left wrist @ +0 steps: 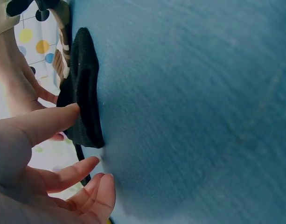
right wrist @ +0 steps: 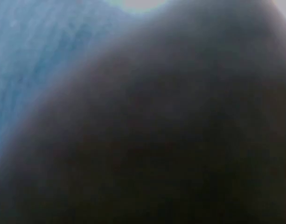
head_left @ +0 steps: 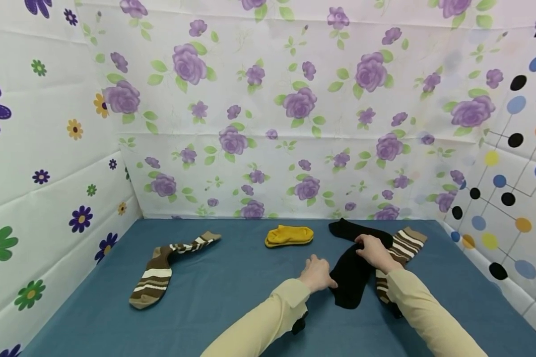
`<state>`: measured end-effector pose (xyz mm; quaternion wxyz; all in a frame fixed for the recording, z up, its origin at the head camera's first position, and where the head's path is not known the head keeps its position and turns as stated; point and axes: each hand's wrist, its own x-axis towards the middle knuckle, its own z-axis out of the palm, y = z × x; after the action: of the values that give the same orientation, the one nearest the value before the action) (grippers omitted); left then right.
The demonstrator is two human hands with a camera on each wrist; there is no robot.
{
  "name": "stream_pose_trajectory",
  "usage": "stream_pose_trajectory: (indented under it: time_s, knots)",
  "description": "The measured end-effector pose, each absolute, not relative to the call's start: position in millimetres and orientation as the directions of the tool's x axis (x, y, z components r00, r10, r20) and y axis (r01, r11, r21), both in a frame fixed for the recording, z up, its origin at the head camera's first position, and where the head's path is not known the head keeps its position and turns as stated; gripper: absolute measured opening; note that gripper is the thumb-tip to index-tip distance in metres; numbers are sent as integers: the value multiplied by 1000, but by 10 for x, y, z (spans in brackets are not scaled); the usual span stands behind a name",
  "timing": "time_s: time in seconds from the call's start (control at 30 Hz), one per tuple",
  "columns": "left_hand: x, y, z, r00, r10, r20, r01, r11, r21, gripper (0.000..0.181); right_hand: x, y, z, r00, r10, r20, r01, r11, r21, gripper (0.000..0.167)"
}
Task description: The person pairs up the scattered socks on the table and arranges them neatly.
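Note:
A black sock (head_left: 353,282) lies on the blue table in front of me, its cuff end toward me. My right hand (head_left: 377,254) grips its far part between thumb and fingers. At its near left edge, my left hand (head_left: 316,275) touches it with the thumb; in the left wrist view the other fingers (left wrist: 70,175) are loosely bent and apart from the cloth. Just beyond lies a second black sock (head_left: 353,230). Brown-and-white striped sock fabric (head_left: 408,243) extends under my right hand and wrist. Dark blur fills most of the right wrist view, hiding that grip.
A folded yellow pair of socks (head_left: 289,236) sits at the back middle. At the left lies a bent brown striped sock (head_left: 154,280). Patterned cloth walls (head_left: 268,114) enclose the blue tabletop (head_left: 232,282) at the back and both sides.

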<state>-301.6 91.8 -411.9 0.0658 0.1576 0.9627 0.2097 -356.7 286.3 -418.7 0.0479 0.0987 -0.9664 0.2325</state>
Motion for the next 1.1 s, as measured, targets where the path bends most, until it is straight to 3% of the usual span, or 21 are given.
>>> stream_pose_trajectory:
  time_s: [0.27,0.57,0.83,1.1]
  knots:
    - [-3025,963,-4163,-954,296,-53,249,877,411,27,-3580,2838,-4207,-976,-147,164,-205,875,-439,23]
    - [-3008,1002,-4141,-938,346,-25,304,855,421,17,-3569,2838,-4210,-974,-140,176,-205,875,-438,20]
    - [-2966,1023,-4177,-916,399,35,364,794,486,43,-3554,2831,-4203,-980,-106,166,-171,877,-450,19]
    - [-3003,951,-4121,-898,418,137,417,712,565,17,-3562,2891,-4198,-972,-63,226,-162,876,-453,6]
